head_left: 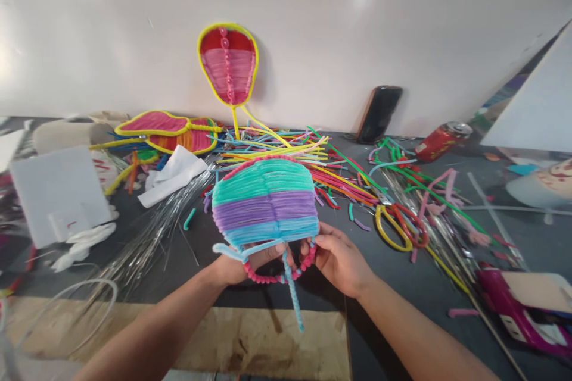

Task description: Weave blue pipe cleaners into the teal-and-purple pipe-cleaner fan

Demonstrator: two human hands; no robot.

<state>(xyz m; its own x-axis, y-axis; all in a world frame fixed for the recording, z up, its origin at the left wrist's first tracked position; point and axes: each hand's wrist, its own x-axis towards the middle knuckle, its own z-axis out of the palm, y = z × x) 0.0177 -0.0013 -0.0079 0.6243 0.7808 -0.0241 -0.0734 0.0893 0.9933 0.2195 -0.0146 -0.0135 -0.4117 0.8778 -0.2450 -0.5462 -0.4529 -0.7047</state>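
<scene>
Both hands hold up a pipe-cleaner fan (268, 205) in front of me, banded in teal, purple and light blue. Its rim is wrapped in pink, and the lower part of the frame is an uncovered pink loop. A twisted light-blue stem hangs down from it, and a loose blue end sticks out at the left. My left hand (239, 265) is closed on the lower left of the frame, its fingers partly behind the fan. At the lower right, my right hand (342, 259) pinches the pink rim near the edge of the blue band.
Behind lie many loose pipe cleaners (286, 146). A finished pink fan (229, 65) with a yellow rim stands against the wall, near a phone (379, 113). Scissors (395, 232), a red can (442, 140) and a magenta device (504, 303) are right; silver wires (152, 229) and a white card (60, 184) left.
</scene>
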